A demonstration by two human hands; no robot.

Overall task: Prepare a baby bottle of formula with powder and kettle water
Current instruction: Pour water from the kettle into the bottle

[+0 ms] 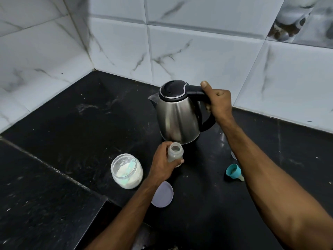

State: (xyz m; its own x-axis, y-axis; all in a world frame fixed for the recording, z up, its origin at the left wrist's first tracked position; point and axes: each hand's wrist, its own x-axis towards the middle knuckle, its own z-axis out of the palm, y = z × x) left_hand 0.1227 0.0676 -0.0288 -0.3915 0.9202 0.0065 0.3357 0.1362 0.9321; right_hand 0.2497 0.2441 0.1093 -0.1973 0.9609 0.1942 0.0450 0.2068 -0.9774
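Item: steel kettle (177, 116) with black lid and handle, standing on the dark stone counter (81, 127) close to the tiled wall, spout turned to the person's left. Right hand (219, 103) closed around the handle, thumb raised along its top. Item: open baby bottle (175, 153), upright, just in front of the kettle's base; left hand (162, 164) wrapped around its body, fingers curled. Contents of bottle not legible. Item: powder jar (127, 171), uncapped, pale scoop inside, left of the bottle; its lid (162, 194) flat nearby. Item: teal teat collar (234, 171), on its side, to the right. Handling note: the pour likely goes best with the bottle steadied low, spout brought directly over the narrow neck, tilt slow; hot water near fingers is the hazard. Markings: no brand, label or writing readable on any item.
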